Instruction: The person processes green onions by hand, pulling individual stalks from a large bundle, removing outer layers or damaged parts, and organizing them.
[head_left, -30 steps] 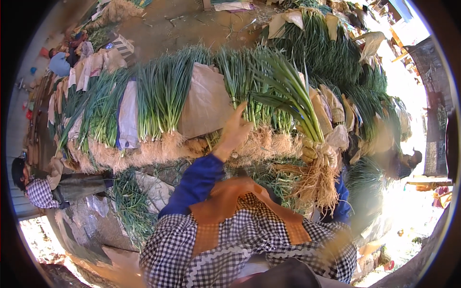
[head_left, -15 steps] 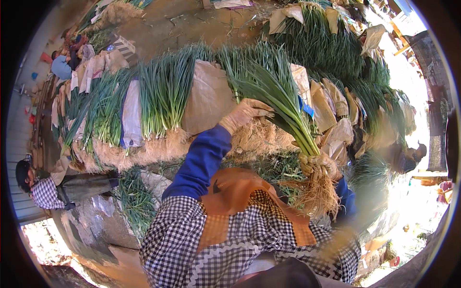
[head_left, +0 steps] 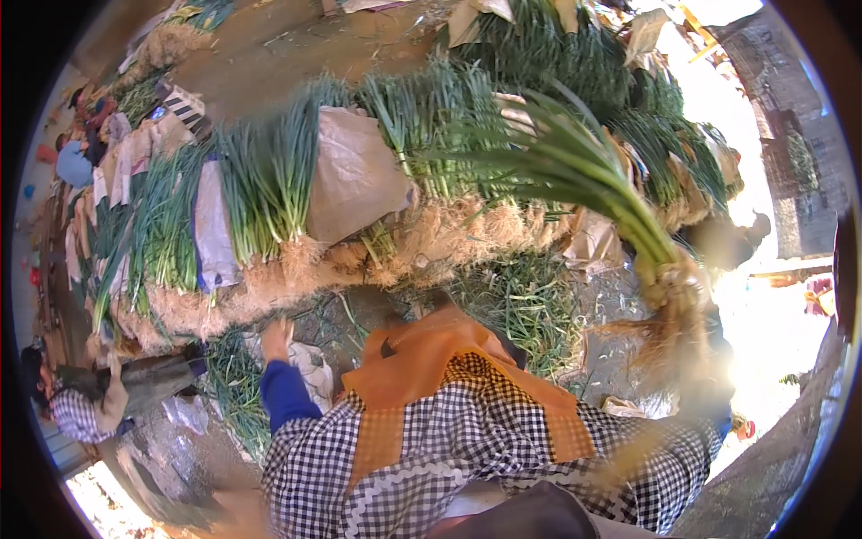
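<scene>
At right, right hand [head_left: 675, 286] grips onion bunch [head_left: 584, 175]; left hand [head_left: 276, 340] low.

Row of onion bundles [head_left: 269, 198] far across the middle, sack [head_left: 355, 175] on top; loose greens [head_left: 521, 305] near; lifted bunch [head_left: 584, 180] right; left hand [head_left: 277, 340] lower left.

The left hand [head_left: 277, 340] reaches forward at centre left, blue sleeve extended, fingers blurred; the right hand at right is hidden in glare.
</scene>
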`<state>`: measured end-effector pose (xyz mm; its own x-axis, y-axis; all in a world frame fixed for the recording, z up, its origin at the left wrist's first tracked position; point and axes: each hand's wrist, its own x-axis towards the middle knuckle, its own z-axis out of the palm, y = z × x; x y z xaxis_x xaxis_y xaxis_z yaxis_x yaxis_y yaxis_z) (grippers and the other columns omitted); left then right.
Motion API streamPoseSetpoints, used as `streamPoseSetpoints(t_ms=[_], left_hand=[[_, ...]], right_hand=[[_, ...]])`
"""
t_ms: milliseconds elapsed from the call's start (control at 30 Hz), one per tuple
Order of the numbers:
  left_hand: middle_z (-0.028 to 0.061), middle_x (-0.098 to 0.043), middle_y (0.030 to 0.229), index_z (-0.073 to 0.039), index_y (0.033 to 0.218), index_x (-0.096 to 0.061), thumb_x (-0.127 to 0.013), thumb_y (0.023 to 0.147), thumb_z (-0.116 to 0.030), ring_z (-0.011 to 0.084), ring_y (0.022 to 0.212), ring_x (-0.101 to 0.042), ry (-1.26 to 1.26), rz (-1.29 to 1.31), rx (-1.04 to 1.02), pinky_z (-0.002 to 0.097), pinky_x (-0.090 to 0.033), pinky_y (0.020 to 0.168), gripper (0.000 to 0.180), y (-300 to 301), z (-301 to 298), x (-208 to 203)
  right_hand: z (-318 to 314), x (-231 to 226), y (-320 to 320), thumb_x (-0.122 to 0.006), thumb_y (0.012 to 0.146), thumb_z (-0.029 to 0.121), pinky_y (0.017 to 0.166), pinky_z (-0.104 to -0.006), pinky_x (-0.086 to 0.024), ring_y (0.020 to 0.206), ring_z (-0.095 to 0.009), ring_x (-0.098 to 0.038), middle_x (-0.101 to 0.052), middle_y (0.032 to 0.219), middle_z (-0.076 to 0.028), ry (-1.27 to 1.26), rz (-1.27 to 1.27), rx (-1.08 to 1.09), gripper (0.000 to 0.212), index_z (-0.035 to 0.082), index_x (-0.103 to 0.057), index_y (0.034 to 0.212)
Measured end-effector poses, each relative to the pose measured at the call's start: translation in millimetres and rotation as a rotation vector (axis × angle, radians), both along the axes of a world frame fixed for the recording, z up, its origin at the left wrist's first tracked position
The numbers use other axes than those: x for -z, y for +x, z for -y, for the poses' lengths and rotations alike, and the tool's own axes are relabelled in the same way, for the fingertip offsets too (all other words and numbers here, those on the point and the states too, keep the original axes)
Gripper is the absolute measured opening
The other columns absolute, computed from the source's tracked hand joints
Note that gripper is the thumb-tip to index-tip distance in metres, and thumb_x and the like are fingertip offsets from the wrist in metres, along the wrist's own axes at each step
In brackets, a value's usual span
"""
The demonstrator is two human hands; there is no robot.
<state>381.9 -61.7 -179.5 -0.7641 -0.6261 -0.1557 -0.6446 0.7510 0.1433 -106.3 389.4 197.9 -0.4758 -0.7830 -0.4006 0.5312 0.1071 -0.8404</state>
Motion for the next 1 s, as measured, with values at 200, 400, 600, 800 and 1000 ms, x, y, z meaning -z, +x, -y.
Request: streamPoseSetpoints(t_ms=[200,400,600,800,1000], left_hand=[[0.0199,-0.063,0.088,-0.004,0.091,-0.065,-0.057,0.069,-0.048,0.0352,0.086,-0.061,0.434,0.508,-0.026,0.0441,-0.047,0.074,0.049,49,-112,51],[0.0225,-0.061,0.09,-0.002,0.084,-0.066,-0.062,0.065,-0.042,0.0361,0.089,-0.059,0.686,0.349,-0.432,0.0426,-0.046,0.077,0.045,-44,-161,21],[0.0173,-0.06,0.099,-0.007,0.102,-0.061,-0.052,0.077,-0.033,0.0342,0.094,-0.055,0.561,-0.072,-0.54,0.0414,-0.044,0.079,0.037,-81,-140,-11],[0.014,-0.06,0.104,-0.013,0.105,-0.061,-0.05,0.08,-0.034,0.0327,0.097,-0.056,0.727,-0.207,-0.73,0.041,-0.044,0.082,0.034,-72,-180,40],[0.0152,-0.06,0.104,-0.012,0.106,-0.061,-0.05,0.08,-0.039,0.0313,0.101,-0.055,0.767,0.017,-0.704,0.0379,-0.043,0.085,0.039,-39,-207,36]], right_hand=[[2,-49,-47,-0.063,0.073,0.026,0.059,-0.0228,-0.048,0.066,-0.01,-0.052,-0.054,0.086,-0.006,-0.009,-0.157,0.176,0.06,-0.004,-0.04,0.12],[48,-81,-121,-0.062,0.073,0.024,0.059,-0.0232,-0.048,0.066,-0.01,-0.052,-0.054,0.085,-0.006,-0.062,-0.248,0.239,0.057,-0.004,-0.041,0.118],[212,-56,-184,-0.062,0.074,0.023,0.059,-0.0237,-0.048,0.067,-0.01,-0.052,-0.054,0.085,-0.005,-0.199,-0.132,0.012,0.054,-0.004,-0.042,0.117],[366,-33,-193,-0.061,0.074,0.021,0.059,-0.0241,-0.048,0.067,-0.01,-0.053,-0.054,0.085,-0.005,-0.239,0.03,-0.222,0.051,-0.003,-0.042,0.116],[504,-3,-120,-0.06,0.075,0.019,0.059,-0.0246,-0.048,0.067,-0.01,-0.053,-0.054,0.084,-0.005,-0.272,0.224,-0.463,0.049,-0.003,-0.043,0.114]])
